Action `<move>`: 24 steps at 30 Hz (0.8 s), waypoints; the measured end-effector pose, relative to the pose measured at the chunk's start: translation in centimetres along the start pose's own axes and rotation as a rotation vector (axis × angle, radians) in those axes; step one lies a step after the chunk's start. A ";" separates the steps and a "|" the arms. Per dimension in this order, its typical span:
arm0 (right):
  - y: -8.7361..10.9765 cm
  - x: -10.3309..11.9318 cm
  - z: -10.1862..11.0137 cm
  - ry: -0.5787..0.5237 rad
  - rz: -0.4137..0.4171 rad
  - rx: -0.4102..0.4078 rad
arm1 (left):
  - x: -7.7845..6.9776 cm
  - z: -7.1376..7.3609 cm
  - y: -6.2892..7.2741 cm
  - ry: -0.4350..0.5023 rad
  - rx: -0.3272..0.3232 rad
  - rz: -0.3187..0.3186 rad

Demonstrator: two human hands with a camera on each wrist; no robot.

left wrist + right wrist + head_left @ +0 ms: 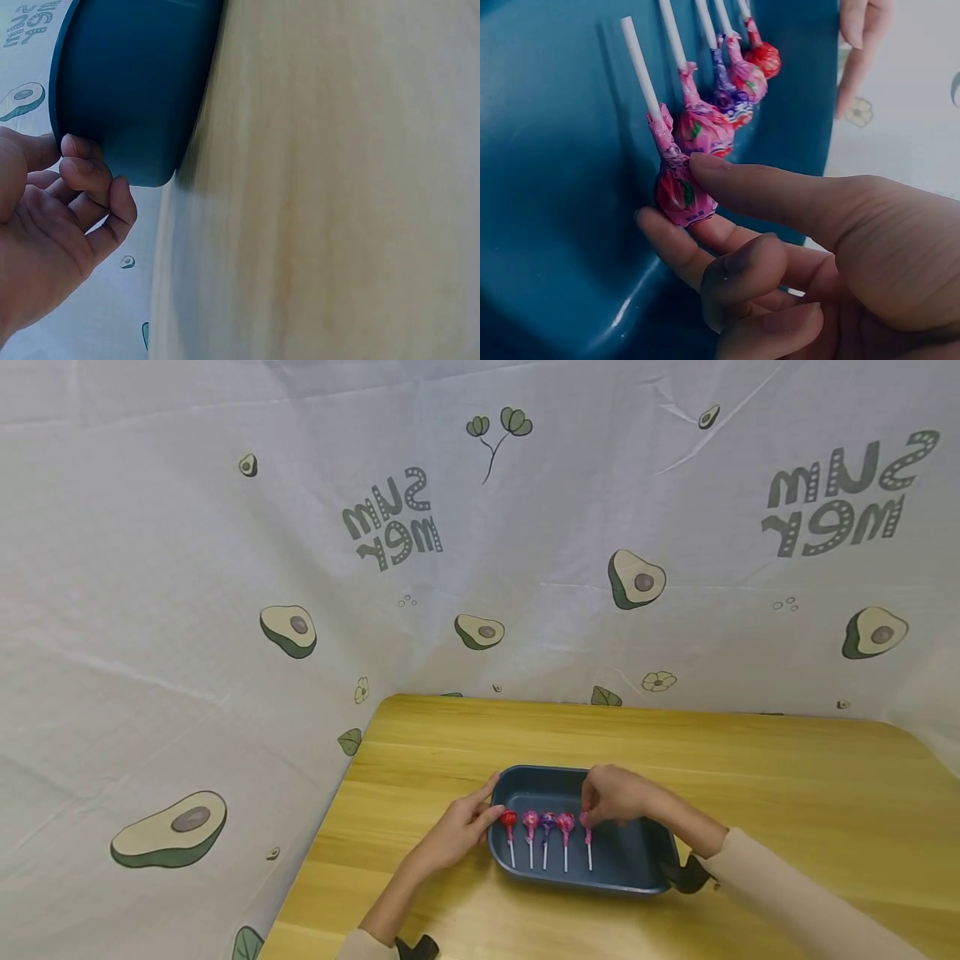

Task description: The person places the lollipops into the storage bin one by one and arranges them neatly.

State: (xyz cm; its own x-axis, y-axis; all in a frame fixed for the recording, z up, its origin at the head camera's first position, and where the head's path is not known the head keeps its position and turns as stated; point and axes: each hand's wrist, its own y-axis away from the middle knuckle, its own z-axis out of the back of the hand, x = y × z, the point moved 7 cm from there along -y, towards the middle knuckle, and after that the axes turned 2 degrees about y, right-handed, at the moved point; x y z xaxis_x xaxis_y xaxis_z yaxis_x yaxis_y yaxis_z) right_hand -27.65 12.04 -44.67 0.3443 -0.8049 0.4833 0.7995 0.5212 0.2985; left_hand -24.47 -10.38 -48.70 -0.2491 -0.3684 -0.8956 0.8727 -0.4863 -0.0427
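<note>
A dark blue tray (630, 853) with raised walls sits on the wooden table, holding a row of wrapped lollipops. My left hand (456, 828) grips its left end, thumb at the rim and fingers curled against the outer wall (127, 90). At the right end of the row, my right hand (618, 793) pinches the head of a pink lollipop (676, 191) between thumb and fingers, its white stick pointing toward me. Beside it lie another pink lollipop (705, 129), a purple one (731, 105), a further pink one (748, 81) and a red one (763, 60).
The yellow wooden table (795, 793) extends around the tray. Behind and to the left hangs a white cloth (555, 527) printed with avocados and lettering. A black strap piece (686, 875) on my right wrist overlaps the tray's right corner.
</note>
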 end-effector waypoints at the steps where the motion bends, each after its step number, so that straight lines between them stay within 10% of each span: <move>1: 0.0 0.0 -0.1 0.005 -0.009 0.001 | 0.0 0.0 0.0 0.000 -0.001 0.000; 24: -0.1 -0.2 -0.7 0.005 -0.052 0.028 | -0.1 -0.1 0.0 0.011 -0.005 -0.001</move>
State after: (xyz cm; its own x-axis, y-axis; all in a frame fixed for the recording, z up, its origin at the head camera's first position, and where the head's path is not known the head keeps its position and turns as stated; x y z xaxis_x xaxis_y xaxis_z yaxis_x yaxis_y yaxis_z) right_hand -27.43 11.96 -45.43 0.3054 -0.8322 0.4627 0.8024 0.4866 0.3456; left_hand -24.39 -10.33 -48.67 -0.2455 -0.3588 -0.9006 0.8747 -0.4825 -0.0462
